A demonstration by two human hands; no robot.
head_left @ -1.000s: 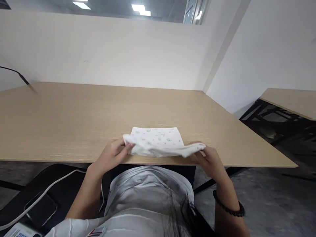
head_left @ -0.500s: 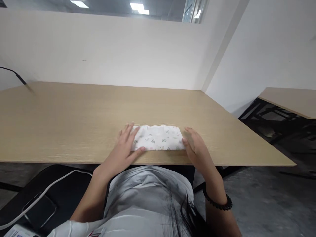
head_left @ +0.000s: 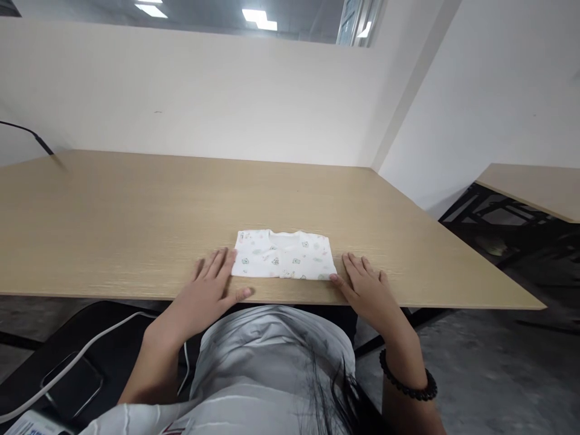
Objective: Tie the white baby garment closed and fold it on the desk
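A folded white baby garment (head_left: 283, 257) with small printed animal figures lies flat on the wooden table (head_left: 217, 193), close to the front edge. Its neckline faces away from me. My left hand (head_left: 206, 290) rests on the table at the garment's left side, fingers stretched out and close to its edge, thumb pointing right below it. At the other side lies my right hand (head_left: 369, 293), open, with the thumb tip at the garment's lower right corner. Neither hand grips anything.
A white wall (head_left: 226, 96) stands behind the table. A thin black cable end (head_left: 44, 145) shows at the far left. Another table (head_left: 534, 187) stands to the right. A black chair (head_left: 109, 344) with a white cable (head_left: 81, 353) is at lower left.
Both hands have drawn back toward me and outward. My left hand has come off the garment's left end, which now shows fully. The fingers lie flatter.
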